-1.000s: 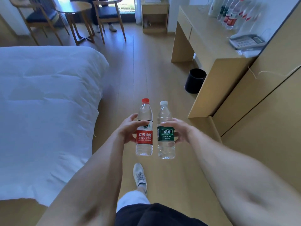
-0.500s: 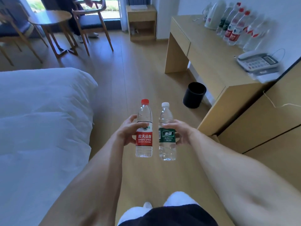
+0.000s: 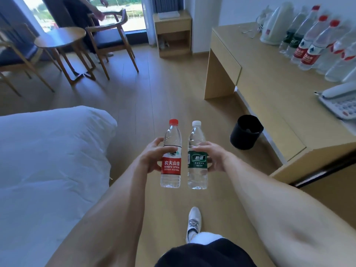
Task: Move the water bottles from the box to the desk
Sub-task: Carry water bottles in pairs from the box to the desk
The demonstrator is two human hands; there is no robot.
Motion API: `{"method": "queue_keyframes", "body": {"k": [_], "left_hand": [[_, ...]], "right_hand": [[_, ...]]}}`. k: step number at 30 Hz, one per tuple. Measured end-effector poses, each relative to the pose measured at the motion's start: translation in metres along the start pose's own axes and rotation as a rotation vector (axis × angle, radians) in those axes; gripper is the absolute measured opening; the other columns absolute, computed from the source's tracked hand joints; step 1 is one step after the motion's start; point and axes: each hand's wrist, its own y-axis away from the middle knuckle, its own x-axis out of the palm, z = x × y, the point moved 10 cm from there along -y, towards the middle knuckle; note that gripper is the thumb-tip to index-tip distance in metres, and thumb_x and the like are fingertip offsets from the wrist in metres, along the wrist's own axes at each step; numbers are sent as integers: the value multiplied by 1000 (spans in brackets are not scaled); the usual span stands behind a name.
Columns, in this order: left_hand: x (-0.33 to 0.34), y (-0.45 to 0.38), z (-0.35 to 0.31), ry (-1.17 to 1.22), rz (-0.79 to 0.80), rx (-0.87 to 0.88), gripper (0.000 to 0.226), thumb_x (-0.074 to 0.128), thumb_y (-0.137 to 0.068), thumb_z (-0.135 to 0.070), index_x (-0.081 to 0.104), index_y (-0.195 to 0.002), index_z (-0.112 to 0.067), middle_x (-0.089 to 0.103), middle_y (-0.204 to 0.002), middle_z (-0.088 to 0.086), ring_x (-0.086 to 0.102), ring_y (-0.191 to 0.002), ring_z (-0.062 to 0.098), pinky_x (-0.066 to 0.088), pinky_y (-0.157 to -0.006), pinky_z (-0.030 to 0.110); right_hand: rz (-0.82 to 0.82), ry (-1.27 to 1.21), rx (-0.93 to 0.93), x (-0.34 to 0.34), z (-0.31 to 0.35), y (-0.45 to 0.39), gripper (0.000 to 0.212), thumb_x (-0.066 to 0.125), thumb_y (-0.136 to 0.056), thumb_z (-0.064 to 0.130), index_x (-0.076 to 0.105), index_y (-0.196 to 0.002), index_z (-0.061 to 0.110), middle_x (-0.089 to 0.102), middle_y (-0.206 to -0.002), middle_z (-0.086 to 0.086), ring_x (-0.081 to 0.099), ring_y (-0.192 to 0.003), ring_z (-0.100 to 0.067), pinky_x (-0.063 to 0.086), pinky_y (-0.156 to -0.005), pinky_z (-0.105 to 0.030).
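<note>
The left hand grips a red-label bottle around its middle and the right hand grips a green-label bottle the same way; both are upright, just beside each other in the air above the floor, well apart from the desk. The box is not in view. The row along the desk's back edge already crowds that side, next to a kettle and a phone near the right edge. I judge that setting these 2 down too near that row could topple it like skittles. Placing both at once risks one tipping on release. The bin sits by the desk's front edge, easy to kick on the way.
</note>
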Motion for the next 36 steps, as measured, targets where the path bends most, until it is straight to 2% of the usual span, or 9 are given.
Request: {"method": "queue_keyframes", "body": {"k": [10, 15, 19, 21, 23, 25, 28, 33, 36], "left_hand": [[11, -138, -143, -18, 35, 56, 64, 80, -83, -16, 48, -137, -27, 70, -114, 20, 72, -95, 36, 59, -74, 56], [48, -210, -195, -73, 157, 55, 63, 80, -82, -15, 49, -135, -26, 70, -113, 21, 72, -89, 33, 59, -68, 51], [84, -273, -236, -145, 272, 59, 57, 79, -83, -15, 52, -132, -28, 70, -112, 21, 72, -92, 34, 59, -72, 53], [103, -307, -259, -184, 335, 73, 54, 79, -84, -16, 54, -130, -29, 71, -112, 19, 72, -95, 35, 59, -74, 55], [121, -337, -283, -223, 405, 83, 53, 80, -83, -18, 55, -128, -31, 71, -112, 17, 72, -97, 35, 60, -74, 55], [141, -364, -308, -278, 481, 82, 52, 82, -81, -21, 56, -126, -31, 71, -113, 14, 72, -97, 33, 61, -72, 52], [175, -394, -343, -360, 598, 90, 51, 82, -80, -23, 59, -124, -31, 73, -112, 10, 74, -95, 31, 60, -71, 50], [244, -424, -380, -472, 769, 63, 54, 82, -81, -19, 56, -127, -30, 74, -107, 17, 75, -87, 33, 60, -69, 50], [290, -427, -389, -530, 876, 65, 51, 79, -83, -17, 56, -126, -32, 73, -107, 20, 74, -86, 36, 61, -72, 54]], "right_hand": [[-30, -90, -50, -72, 142, -97, 51, 81, -78, 26, 58, -124, 22, 69, -118, -10, 65, -108, -31, 51, -91, -64], [-99, -163, -66, -123, 176, -132, 52, 80, -80, 27, 57, -127, 22, 70, -116, -11, 66, -107, -31, 56, -83, -56], [-199, -239, -61, -173, 197, -162, 51, 79, -81, 27, 58, -127, 22, 68, -120, -12, 65, -109, -32, 56, -77, -51], [-243, -246, -72, -197, 211, -174, 42, 77, -82, 29, 63, -121, 25, 72, -113, -8, 67, -103, -29, 57, -73, -48], [-296, -294, -87, -220, 224, -185, 29, 75, -83, 29, 67, -110, 28, 76, -99, -5, 73, -88, -25, 58, -67, -46], [-361, -371, -97, -243, 236, -192, 31, 77, -80, 29, 63, -108, 25, 75, -100, -9, 72, -89, -28, 58, -73, -53], [-432, -456, -116, -270, 251, -195, 37, 74, -83, 28, 58, -116, 22, 67, -115, -13, 62, -110, -35, 49, -92, -66], [-609, -534, -131, -311, 269, -172, 36, 73, -87, 29, 59, -120, 29, 62, -122, -9, 59, -113, -31, 54, -87, -61], [-713, -600, -153, -340, 270, -155, 44, 75, -86, 27, 58, -126, 28, 62, -125, -11, 60, -115, -34, 52, -88, -66]]}}
